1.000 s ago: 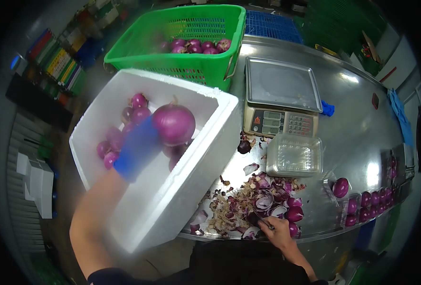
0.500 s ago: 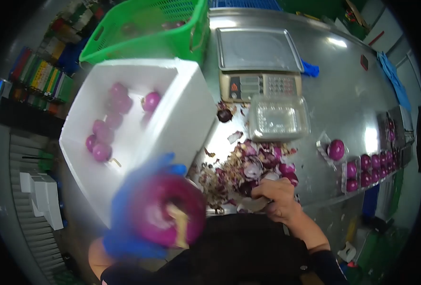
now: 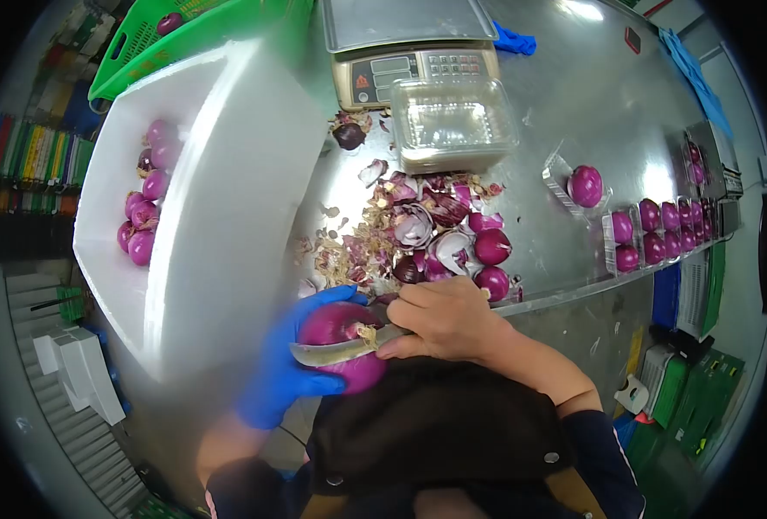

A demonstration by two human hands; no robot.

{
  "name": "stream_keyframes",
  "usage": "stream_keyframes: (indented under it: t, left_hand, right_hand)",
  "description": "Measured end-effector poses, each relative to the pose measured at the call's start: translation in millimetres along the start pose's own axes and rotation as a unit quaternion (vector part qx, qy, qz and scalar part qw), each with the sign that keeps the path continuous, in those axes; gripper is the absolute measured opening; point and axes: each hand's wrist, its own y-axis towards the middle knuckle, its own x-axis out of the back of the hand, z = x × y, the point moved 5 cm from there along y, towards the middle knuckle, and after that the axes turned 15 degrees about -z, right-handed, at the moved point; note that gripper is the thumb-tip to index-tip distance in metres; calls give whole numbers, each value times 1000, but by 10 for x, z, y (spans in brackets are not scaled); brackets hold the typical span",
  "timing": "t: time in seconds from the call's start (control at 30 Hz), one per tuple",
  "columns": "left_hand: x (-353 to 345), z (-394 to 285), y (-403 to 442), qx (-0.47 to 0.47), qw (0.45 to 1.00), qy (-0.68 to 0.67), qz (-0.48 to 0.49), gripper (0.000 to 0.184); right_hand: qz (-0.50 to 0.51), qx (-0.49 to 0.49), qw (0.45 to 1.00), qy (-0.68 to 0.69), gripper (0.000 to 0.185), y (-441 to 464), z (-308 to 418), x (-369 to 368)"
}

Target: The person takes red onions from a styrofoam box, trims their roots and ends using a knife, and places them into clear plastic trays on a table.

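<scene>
My left hand (image 3: pixel 279 368), in a blue glove, is closed around a large red onion (image 3: pixel 336 322) with a dry, stringy end facing me. In my bare right hand (image 3: pixel 442 318) is a knife (image 3: pixel 336 352), its blade lying across the onion beside that dry end. The handle is hidden in my fingers. Just beyond both hands, a heap of onion skins (image 3: pixel 413 225) lies on the steel table. Two peeled red onions (image 3: pixel 492 246) rest at the heap's right side.
A white foam box (image 3: pixel 227 173) holding several red onions stands at left, before a green basket (image 3: pixel 219 35). A scale (image 3: pixel 413 65) sits at the back, clear plastic trays (image 3: pixel 454 125) in front of it. Packed onions (image 3: pixel 651 232) line the right edge.
My left hand has brought the onion down and right, away from the foam box. My right hand has moved left, and the knife blade now meets the onion. The view has shifted.
</scene>
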Motion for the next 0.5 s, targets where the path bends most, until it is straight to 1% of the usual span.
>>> stream_keyframes:
  t: [0.07,0.17,0.2,0.3,0.33,0.37,0.4,0.43,0.47,0.5]
  left_hand:
    - [-13,44,0,-13,999,20,-32,103]
    - [75,58,-27,-35,991,37,-125,102]
    - [115,70,-27,-50,988,62,-133,102]
    - [88,69,-6,-58,983,53,-165,102]
    - [122,136,30,-70,988,27,-138,107]
    - [113,208,27,-37,988,-78,-129,95]
    - [61,256,33,-4,976,-183,-120,83]
    - [2,291,41,30,952,-286,-109,71]
    - [-56,343,67,75,923,-355,-128,61]
    - [-129,375,55,95,917,-371,-108,60]
  right_hand:
    - [-15,1,1000,-5,46,-83,-75,-31]
    - [-22,-105,994,7,43,-495,-497,-149]
    - [-26,-122,991,36,42,-553,-491,-137]
    - [-20,-103,989,100,42,-408,-330,-95]
    - [-35,-151,983,101,42,-389,-404,-117]
    - [-49,-200,973,103,43,-396,-481,-155]
    - [-63,-247,961,105,43,-414,-548,-166]
    - [-66,-228,967,95,43,-407,-519,-129]
    - [-69,-209,972,84,43,-391,-477,-58]
    - [-70,-190,976,74,43,-387,-426,8]
